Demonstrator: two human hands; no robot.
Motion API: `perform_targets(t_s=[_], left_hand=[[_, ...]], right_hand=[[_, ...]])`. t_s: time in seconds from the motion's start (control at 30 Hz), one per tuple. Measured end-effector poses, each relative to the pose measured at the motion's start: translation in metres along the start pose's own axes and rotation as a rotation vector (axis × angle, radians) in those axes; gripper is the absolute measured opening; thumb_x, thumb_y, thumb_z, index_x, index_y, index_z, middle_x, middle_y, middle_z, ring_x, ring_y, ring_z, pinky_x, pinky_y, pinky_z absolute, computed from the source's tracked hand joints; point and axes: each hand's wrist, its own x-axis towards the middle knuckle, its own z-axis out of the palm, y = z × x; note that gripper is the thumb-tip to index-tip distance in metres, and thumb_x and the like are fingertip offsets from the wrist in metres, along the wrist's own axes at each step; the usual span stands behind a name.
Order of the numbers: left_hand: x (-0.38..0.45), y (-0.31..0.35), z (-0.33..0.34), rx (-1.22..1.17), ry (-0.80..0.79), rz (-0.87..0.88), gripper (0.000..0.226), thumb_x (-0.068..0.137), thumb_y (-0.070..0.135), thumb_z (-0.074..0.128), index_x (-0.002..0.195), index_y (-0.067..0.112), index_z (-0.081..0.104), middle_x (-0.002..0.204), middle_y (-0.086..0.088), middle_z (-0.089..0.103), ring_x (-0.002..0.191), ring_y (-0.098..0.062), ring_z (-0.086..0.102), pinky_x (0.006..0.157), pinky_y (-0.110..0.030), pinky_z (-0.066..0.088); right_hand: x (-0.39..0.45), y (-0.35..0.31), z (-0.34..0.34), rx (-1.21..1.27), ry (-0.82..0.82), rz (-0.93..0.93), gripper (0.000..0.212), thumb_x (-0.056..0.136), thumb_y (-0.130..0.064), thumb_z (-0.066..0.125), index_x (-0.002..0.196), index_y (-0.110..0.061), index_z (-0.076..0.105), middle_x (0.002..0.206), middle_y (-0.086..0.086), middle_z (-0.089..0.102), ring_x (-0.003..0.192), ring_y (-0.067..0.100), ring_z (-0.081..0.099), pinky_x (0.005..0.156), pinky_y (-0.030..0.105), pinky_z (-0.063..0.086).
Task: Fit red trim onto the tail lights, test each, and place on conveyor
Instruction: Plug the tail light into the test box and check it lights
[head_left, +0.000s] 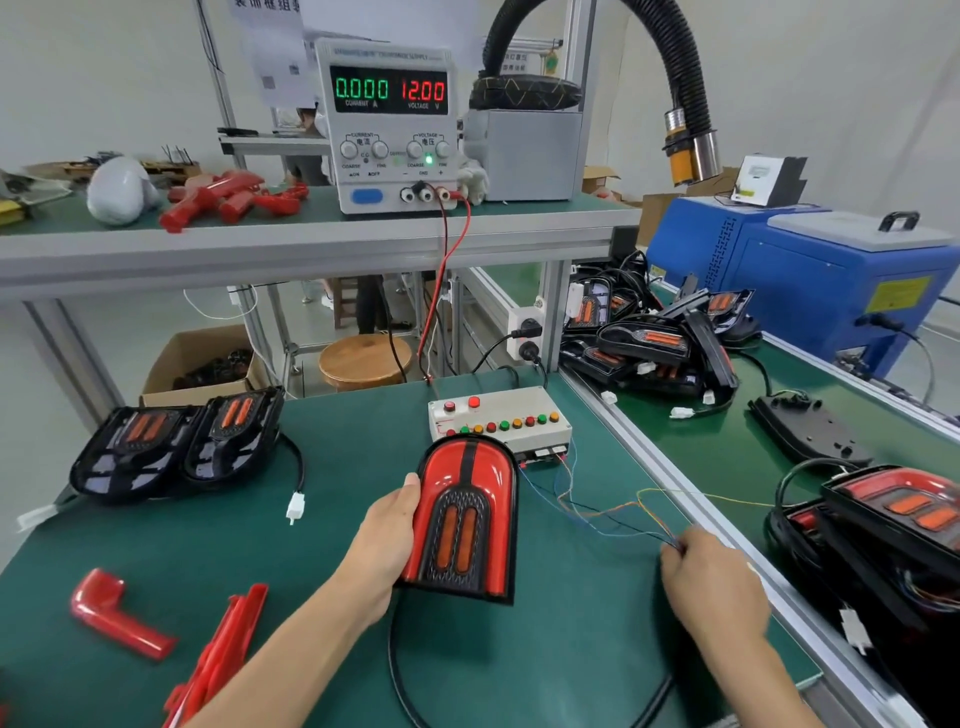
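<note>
My left hand (387, 540) grips the tail light (462, 519); my right hand (711, 582) pinches test wires (613, 512), connector hidden. Power supply (389, 124) reads 0.000 A, 12.00 V.

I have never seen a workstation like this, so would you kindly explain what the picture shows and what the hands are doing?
This is one view from a camera worn on the person's head, looking down at a green work mat. The left hand holds a black tail light with red trim fitted. The right hand pinches thin coloured wires running to a white test box with coloured buttons. Two untrimmed black tail lights and loose red trim pieces lie on the left. The grey power supply above reads 12.00 volts.
</note>
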Motion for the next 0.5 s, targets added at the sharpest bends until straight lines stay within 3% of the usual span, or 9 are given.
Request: perform_targets(t_s=[0.23, 0.33, 0.4, 0.5], left_hand=[[-0.002, 0.004, 0.010, 0.007, 0.005, -0.013, 0.064, 0.107, 0.057, 0.027, 0.103, 0.015, 0.075, 0.091, 0.000, 0.080, 0.089, -0.018, 0.077, 0.098, -0.040, 0.053], [-0.001, 0.005, 0.011, 0.015, 0.009, 0.000, 0.063, 0.107, 0.056, 0.027, 0.103, 0.015, 0.075, 0.091, 0.000, 0.080, 0.088, -0.017, 0.077, 0.090, -0.036, 0.054], [0.000, 0.004, 0.012, 0.018, 0.004, 0.005, 0.062, 0.108, 0.055, 0.026, 0.102, 0.016, 0.074, 0.090, 0.001, 0.080, 0.085, -0.015, 0.077, 0.080, -0.030, 0.052], [0.002, 0.003, 0.016, -0.007, -0.010, 0.004, 0.061, 0.108, 0.055, 0.027, 0.103, 0.016, 0.074, 0.091, 0.001, 0.080, 0.085, -0.015, 0.077, 0.078, -0.030, 0.052]], right_hand=[[-0.015, -0.006, -0.001, -0.031, -0.038, -0.052, 0.037, 0.093, -0.062, 0.051, 0.101, -0.026, 0.054, 0.109, 0.000, 0.063, 0.100, 0.031, 0.065, 0.075, 0.035, 0.047], [-0.020, -0.009, -0.005, -0.079, -0.098, -0.071, 0.053, 0.091, -0.065, 0.054, 0.128, -0.027, 0.049, 0.124, 0.001, 0.055, 0.114, 0.030, 0.059, 0.083, 0.037, 0.048], [-0.022, -0.012, -0.014, -0.175, -0.065, -0.105, 0.066, 0.091, -0.055, 0.058, 0.146, -0.023, 0.038, 0.130, 0.005, 0.052, 0.120, 0.031, 0.052, 0.092, 0.039, 0.047], [-0.041, -0.030, -0.018, 0.233, 0.174, -0.241, 0.048, 0.089, -0.025, 0.068, 0.135, -0.016, 0.056, 0.119, 0.006, 0.060, 0.108, 0.027, 0.054, 0.092, 0.043, 0.046]])
